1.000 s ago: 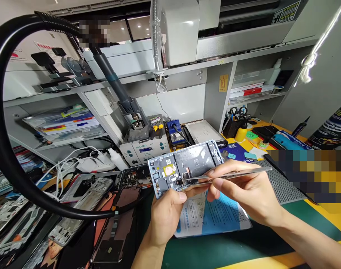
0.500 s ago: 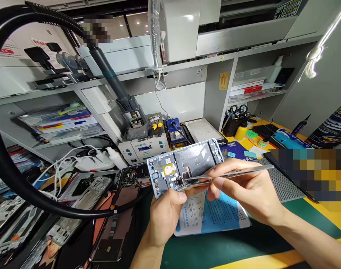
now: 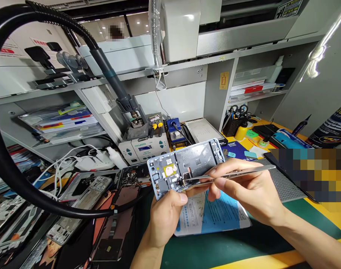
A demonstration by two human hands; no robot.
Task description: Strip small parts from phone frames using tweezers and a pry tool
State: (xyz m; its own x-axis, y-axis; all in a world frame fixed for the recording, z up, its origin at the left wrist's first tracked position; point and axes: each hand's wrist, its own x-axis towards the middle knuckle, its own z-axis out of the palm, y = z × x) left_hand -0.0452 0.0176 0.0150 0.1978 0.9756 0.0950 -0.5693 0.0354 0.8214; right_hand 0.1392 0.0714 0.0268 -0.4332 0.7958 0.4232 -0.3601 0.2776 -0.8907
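Note:
An opened phone (image 3: 200, 161) with its inner parts bare is held tilted above the bench by my left hand (image 3: 165, 216). The thumb presses on its lower edge, while the other fingers are mostly hidden beneath. My right hand (image 3: 249, 186) pinches a pair of metal tweezers (image 3: 240, 172). Their tips reach the small parts near the phone's middle, by a dark flex cable; whether they grip it, I cannot tell. Below the phone lies a blue and white printed sheet (image 3: 221, 216) on a green mat (image 3: 198, 250).
Several phone frames and screens (image 3: 83, 209) crowd the left side. A thick black hose (image 3: 75, 213) loops over them to a hot-air station (image 3: 145, 147). At the right are a perforated grey pad (image 3: 285, 185), a yellow bottle (image 3: 241, 131) and a large black can (image 3: 331, 127).
Both hands, the phone and the tweezers stay almost in place, with only a slight shift. In the background, a blurred patch at the top has moved right.

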